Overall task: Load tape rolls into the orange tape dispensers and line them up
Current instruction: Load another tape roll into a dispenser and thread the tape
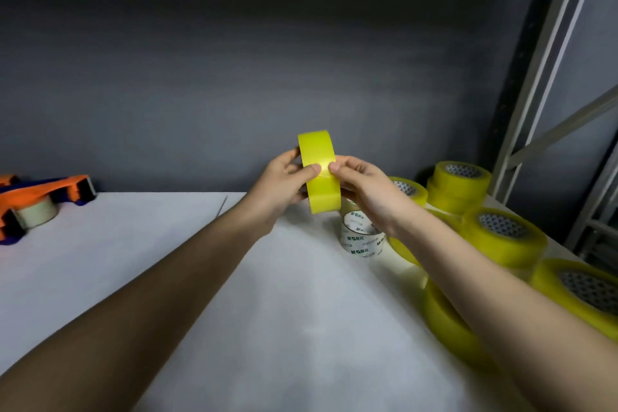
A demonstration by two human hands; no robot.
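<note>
Head view has our left hand [284, 177] and right hand [361, 184] each in a pinching grip on the yellow tape roll [319, 170] above the table [167, 261]; we should find its loose end first.

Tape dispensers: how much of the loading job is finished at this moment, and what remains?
Done: one orange dispenser at the table's far left already carries a pale roll; a second dispenser lies behind it, its load hidden.
In hand: the left hand and right hand hold a yellow roll upright, thumbs on its outer band, above the table.
Left: that roll is not in any dispenser, and more yellow rolls wait on the right.
</note>
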